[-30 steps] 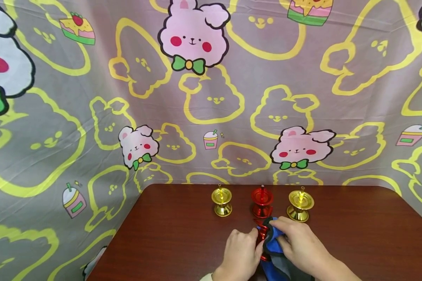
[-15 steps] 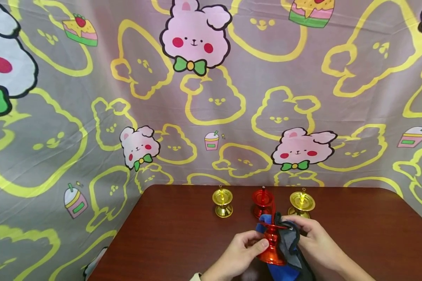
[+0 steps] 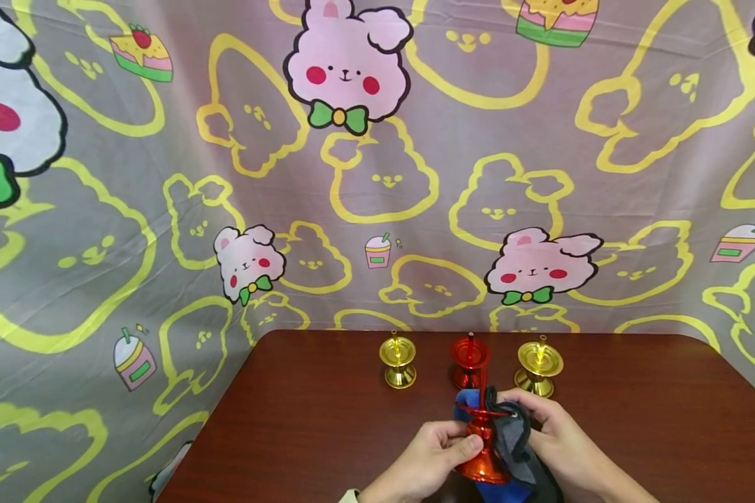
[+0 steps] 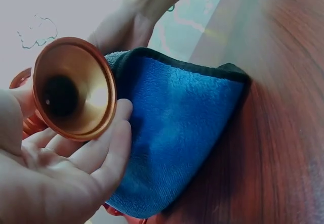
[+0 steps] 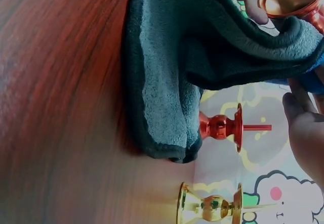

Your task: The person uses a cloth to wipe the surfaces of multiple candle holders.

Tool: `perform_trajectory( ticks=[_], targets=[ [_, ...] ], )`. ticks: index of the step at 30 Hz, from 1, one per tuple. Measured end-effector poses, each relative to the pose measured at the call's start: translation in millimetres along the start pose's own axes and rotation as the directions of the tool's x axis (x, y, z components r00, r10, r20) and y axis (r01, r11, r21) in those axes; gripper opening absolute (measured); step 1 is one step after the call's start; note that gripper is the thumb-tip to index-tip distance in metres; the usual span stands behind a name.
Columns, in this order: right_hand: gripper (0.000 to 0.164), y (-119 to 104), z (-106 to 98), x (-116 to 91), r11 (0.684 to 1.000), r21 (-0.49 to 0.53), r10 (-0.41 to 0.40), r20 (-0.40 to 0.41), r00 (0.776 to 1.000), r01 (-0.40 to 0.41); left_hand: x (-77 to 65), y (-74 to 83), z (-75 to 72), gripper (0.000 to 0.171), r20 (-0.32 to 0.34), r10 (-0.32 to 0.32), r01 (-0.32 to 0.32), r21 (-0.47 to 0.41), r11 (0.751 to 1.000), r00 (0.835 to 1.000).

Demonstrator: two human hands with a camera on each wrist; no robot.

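Over the near part of the table, my left hand holds a shiny red candle holder by its stem and flared base, spike upward and raised off the tabletop. Its hollow, copper-coloured base faces the left wrist camera. A two-sided cloth, blue and grey with dark edging, is bunched in my right hand against the holder's right side and behind its dish. The cloth's blue side hangs down in the left wrist view; its grey side shows in the right wrist view. Some right fingertips are hidden by cloth.
Farther back on the brown table stand a gold candle holder, a red candle holder and another gold candle holder, in a row. A cartoon-printed curtain hangs behind and at the left.
A second ago the cloth largely covered the red candle holder between both hands. It has since come upright with its base exposed, then sunk slightly. The row at the back stands unchanged.
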State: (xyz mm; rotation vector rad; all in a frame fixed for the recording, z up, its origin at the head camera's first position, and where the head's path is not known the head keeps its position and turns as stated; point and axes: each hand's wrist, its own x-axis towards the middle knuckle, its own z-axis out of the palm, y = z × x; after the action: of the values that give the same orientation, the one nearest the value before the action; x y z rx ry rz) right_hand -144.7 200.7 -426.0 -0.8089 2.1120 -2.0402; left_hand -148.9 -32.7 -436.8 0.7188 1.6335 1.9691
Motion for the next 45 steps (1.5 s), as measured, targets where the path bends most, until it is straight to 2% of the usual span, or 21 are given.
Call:
perform_trajectory(
  ticks=[4,8,14,17,19,23,29,34,39,40,42,43,45],
  targets=[
    [0.025,0.1,0.5,1.3,0.989,-0.139,-0.046,-0.031,0.998,0.041,-1.1,0.0,-2.3,0.039,-0.002,0.003,-0.003,-0.003,1.000,1.000],
    [0.026,-0.9,-0.2,3.1,0.950,-0.288,-0.141,-0.039,0.989,0.124,-1.9,0.5,-3.0,0.035,-0.048,0.005,-0.005,0.014,1.000,0.999],
    [0.029,-2.6,0.8,5.7,0.906,-0.356,-0.250,-0.011,0.968,0.229,-1.9,1.1,-1.8,0.028,-0.095,0.040,-0.032,0.082,0.996,0.995],
    [0.034,-2.4,2.4,7.5,0.879,-0.386,-0.306,-0.008,0.952,0.279,-0.3,1.6,-2.4,0.024,-0.113,0.088,-0.066,0.184,0.981,0.990],
    [0.038,-1.7,3.7,9.3,0.850,-0.419,-0.354,-0.003,0.935,0.320,0.7,2.0,-2.8,0.021,-0.129,0.133,-0.092,0.284,0.954,0.983],
    [0.047,0.2,7.7,12.0,0.786,-0.496,-0.430,-0.010,0.903,0.369,1.7,1.3,-3.0,0.019,-0.156,0.221,-0.124,0.474,0.872,0.963],
    [0.056,-0.5,13.9,11.9,0.678,-0.625,-0.502,-0.009,0.865,0.387,2.8,0.8,-1.9,0.019,-0.210,0.266,-0.069,0.650,0.757,0.941],
    [0.060,-4.1,18.4,12.0,0.609,-0.716,-0.496,-0.008,0.868,0.342,2.7,1.8,-0.2,0.024,-0.226,0.304,-0.016,0.780,0.626,0.925],
    [0.057,-7.4,25.2,12.2,0.528,-0.802,-0.480,-0.010,0.877,0.280,1.7,2.6,1.1,0.029,-0.238,0.306,0.043,0.847,0.530,0.922],
    [0.056,-8.2,26.7,12.1,0.511,-0.818,-0.475,-0.013,0.880,0.263,2.0,2.6,1.3,0.028,-0.236,0.309,0.053,0.863,0.502,0.921],
    [0.053,-10.1,30.3,12.0,0.477,-0.849,-0.461,-0.023,0.887,0.226,3.0,1.6,2.1,0.026,-0.221,0.346,0.065,0.909,0.411,0.912],
    [0.052,-11.4,32.5,12.0,0.468,-0.859,-0.450,-0.031,0.892,0.206,4.0,0.9,2.6,0.024,-0.210,0.368,0.072,0.932,0.354,0.906],
    [0.049,-13.3,36.4,12.3,0.433,-0.885,-0.442,-0.042,0.896,0.172,6.3,-0.7,4.4,0.020,-0.170,0.431,0.088,0.975,0.204,0.886]
  ],
)
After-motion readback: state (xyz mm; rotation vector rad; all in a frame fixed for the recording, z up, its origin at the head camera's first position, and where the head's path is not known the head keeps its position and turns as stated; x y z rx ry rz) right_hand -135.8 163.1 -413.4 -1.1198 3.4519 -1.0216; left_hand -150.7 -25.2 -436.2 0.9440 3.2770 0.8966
